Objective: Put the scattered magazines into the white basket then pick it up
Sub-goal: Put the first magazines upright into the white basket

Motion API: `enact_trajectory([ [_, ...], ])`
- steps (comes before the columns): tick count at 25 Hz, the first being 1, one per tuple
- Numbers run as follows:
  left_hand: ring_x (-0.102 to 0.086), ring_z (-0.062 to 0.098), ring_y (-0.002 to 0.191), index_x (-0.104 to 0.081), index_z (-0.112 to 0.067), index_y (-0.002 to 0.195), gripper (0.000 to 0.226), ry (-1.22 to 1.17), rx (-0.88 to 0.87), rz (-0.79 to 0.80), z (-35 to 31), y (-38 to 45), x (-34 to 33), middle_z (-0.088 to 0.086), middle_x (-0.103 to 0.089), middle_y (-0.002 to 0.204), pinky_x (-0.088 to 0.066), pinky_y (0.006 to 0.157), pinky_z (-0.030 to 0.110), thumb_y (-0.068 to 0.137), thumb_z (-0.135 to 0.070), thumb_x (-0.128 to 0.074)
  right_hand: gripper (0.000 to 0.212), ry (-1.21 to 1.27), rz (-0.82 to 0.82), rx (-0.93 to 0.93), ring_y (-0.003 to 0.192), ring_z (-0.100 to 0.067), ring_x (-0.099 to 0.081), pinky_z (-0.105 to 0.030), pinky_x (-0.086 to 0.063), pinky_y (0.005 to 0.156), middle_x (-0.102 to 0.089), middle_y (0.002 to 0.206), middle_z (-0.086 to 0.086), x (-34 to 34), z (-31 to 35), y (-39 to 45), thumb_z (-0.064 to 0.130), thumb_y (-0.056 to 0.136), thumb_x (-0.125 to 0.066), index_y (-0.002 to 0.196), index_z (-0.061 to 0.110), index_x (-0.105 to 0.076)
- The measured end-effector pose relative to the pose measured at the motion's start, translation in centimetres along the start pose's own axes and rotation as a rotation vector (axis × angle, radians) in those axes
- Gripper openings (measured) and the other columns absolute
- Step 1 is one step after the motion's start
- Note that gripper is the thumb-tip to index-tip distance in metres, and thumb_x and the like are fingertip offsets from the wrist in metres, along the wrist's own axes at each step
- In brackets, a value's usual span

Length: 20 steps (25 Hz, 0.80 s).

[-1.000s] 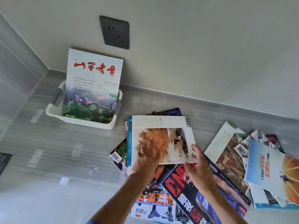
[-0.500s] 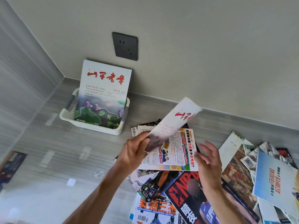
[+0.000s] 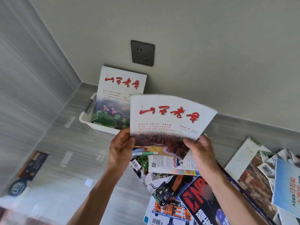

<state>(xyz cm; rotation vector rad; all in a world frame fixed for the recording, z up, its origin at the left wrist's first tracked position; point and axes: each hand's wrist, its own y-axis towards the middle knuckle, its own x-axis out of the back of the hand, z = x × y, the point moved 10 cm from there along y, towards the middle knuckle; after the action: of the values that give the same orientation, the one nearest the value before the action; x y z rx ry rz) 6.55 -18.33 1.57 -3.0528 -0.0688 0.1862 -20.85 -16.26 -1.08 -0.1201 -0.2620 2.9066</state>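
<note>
Wall socket point(image 3: 142, 53) (dark grey), floor sticker point(image 3: 88, 182)

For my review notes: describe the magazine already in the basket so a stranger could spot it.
Below the dark wall socket, a white basket sits on the floor. The magazine stands upright inside: unlike the similar held magazine, its cover shows green hills.

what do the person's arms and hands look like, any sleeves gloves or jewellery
Both forearms are bare as far as the view shows: no sleeves reach into the picture. The left hand and right hand wear no gloves, and no rings, watch or bracelet show on the visible fingers or wrists.
</note>
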Motion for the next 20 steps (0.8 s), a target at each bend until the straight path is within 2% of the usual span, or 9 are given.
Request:
enact_trajectory([
  [3,-0.067,-0.01,0.087,-0.067,-0.003,0.111,0.031,0.196,0.005,-0.032,0.6,-0.6,0.3,-0.016,-0.075,0.093,-0.05,0.072,0.006,0.092,0.015,-0.051,0.038,-0.247,0.02,-0.086,0.097,-0.004,-0.07,-0.01,-0.053,0.068,-0.075,0.107,0.008,-0.8,-1.7,-0.7,-0.002,0.09,-0.055,0.098,0.033,-0.069],
  [5,-0.067,-0.012,0.085,-0.07,-0.013,0.105,0.03,0.268,-0.014,-0.117,0.2,-0.4,1.7,-0.011,-0.075,0.095,-0.05,0.07,0.008,0.09,0.01,-0.058,0.037,-0.374,0.029,-0.106,0.091,-0.003,-0.07,-0.013,-0.054,0.07,-0.074,0.109,0.004,-1.4,-2.0,-1.3,-0.001,0.093,-0.057,0.095,0.035,-0.067],
  [7,-0.071,-0.001,0.084,-0.071,-0.03,0.097,0.036,0.238,-0.052,-0.184,-1.6,0.6,3.4,-0.016,-0.076,0.089,-0.055,0.072,0.021,0.088,0.004,-0.063,0.036,-0.35,0.021,-0.091,0.089,-0.009,-0.073,-0.028,-0.059,0.079,-0.077,0.102,0.002,-2.1,-1.2,-1.3,-0.002,0.09,-0.063,0.092,0.033,-0.071],
  [9,-0.071,0.007,0.084,-0.073,-0.033,0.092,0.034,0.169,-0.15,-0.18,-4.9,2.2,4.6,-0.016,-0.077,0.087,-0.057,0.076,0.026,0.086,-0.001,-0.066,0.042,-0.266,0.04,-0.044,0.083,-0.014,-0.075,-0.031,-0.061,0.072,-0.079,0.091,0.003,-4.0,1.2,-1.0,-0.005,0.088,-0.065,0.082,0.036,-0.075],
  [12,-0.069,-0.002,0.081,-0.071,-0.032,0.087,0.034,0.188,-0.317,-0.199,-11.4,6.1,7.0,-0.02,-0.075,0.084,-0.053,0.072,0.015,0.086,0.002,-0.064,0.045,-0.132,0.047,0.094,0.071,-0.009,-0.074,-0.022,-0.059,0.059,-0.078,0.08,0.008,-8.4,6.6,1.3,-0.008,0.084,-0.063,0.078,0.035,-0.074],
  [14,-0.066,-0.006,0.073,-0.067,-0.028,0.082,0.029,0.299,-0.349,-0.315,-14.4,9.8,9.3,-0.021,-0.073,0.076,-0.052,0.068,0.012,0.085,0.0,-0.064,0.037,-0.117,0.034,0.143,0.075,-0.013,-0.075,-0.033,-0.063,0.061,-0.078,0.082,0.006,-11.5,8.8,3.9,-0.002,0.079,-0.059,0.079,0.034,-0.071],
  [16,-0.063,-0.01,0.067,-0.067,-0.022,0.083,0.026,0.358,-0.301,-0.396,-14.9,13.0,11.5,-0.018,-0.07,0.075,-0.052,0.064,0.012,0.086,0.002,-0.06,0.032,-0.167,0.033,0.168,0.083,-0.024,-0.074,-0.052,-0.062,0.071,-0.077,0.087,0.002,-14.9,9.2,6.3,0.003,0.08,-0.055,0.081,0.032,-0.068],
  [17,-0.064,-0.009,0.066,-0.068,-0.019,0.086,0.024,0.395,-0.25,-0.421,-14.1,14.3,12.5,-0.015,-0.07,0.079,-0.055,0.063,0.014,0.088,0.003,-0.058,0.031,-0.213,0.043,0.17,0.084,-0.027,-0.073,-0.057,-0.06,0.073,-0.077,0.088,0.002,-16.5,8.7,7.4,0.004,0.082,-0.054,0.081,0.033,-0.067],
  [20,-0.068,0.006,0.078,-0.072,-0.016,0.093,0.02,0.613,-0.134,-0.391,-10.7,17.0,14.4,-0.005,-0.072,0.09,-0.06,0.076,0.029,0.092,-0.003,-0.057,0.035,-0.303,0.023,0.099,0.088,-0.024,-0.073,-0.056,-0.059,0.075,-0.077,0.093,0.001,-19.0,5.5,9.9,0.004,0.084,-0.056,0.078,0.037,-0.067],
])
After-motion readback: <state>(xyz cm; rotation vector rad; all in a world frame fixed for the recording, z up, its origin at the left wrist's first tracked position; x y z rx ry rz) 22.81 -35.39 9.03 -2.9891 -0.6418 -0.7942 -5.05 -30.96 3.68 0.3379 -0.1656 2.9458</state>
